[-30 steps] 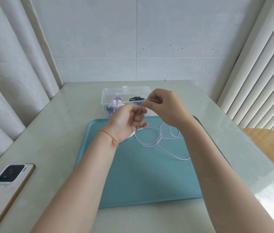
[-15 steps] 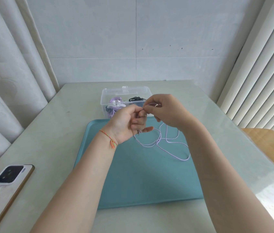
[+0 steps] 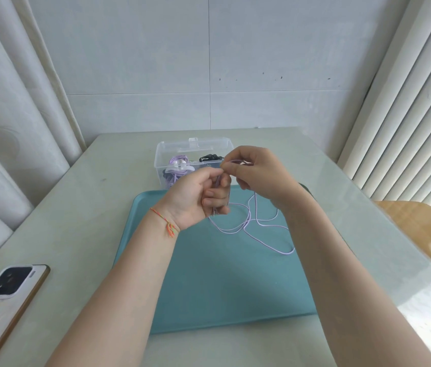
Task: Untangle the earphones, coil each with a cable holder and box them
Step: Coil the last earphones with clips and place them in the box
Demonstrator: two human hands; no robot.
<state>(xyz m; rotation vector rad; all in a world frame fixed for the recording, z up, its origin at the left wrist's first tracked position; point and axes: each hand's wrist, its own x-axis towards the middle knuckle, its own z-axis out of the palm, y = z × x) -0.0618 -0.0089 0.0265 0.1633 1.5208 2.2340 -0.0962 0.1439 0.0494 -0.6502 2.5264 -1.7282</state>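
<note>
At the far left a phone (image 3: 10, 290) lies camera-side up near the front edge of the pale surface (image 3: 82, 207). Next to the right comes a teal tray (image 3: 222, 287), set flat in the middle of the surface, with both forearms reaching over it.

The left hand (image 3: 195, 198), with an orange string bracelet (image 3: 166, 223) on its wrist, is raised above the far end of the tray. Its fingers (image 3: 215, 193) are curled in, clenched round a stretch of the lilac earphone cable (image 3: 251, 223); a short piece of the cable shows between them and comes out below the fist.

Behind that hand, past the tray's far edge, stands a clear plastic box (image 3: 195, 147) with no lid on it. Inside, at its left, lies a coiled lilac earphone (image 3: 178, 165), and at its right something black (image 3: 210, 157) that is too small to tell apart.

The right hand (image 3: 259, 173) is held just beside the left, their fingertips touching or nearly so. Its thumb and forefinger pinch the lilac cable at the top, the other fingers bent under. From the 2 hands the cable drops onto the tray and lies there in several loose loops, the farthest reaching toward the right forearm.

At the far right edge a brown wooden piece of furniture (image 3: 420, 226) shows beyond the surface.
</note>
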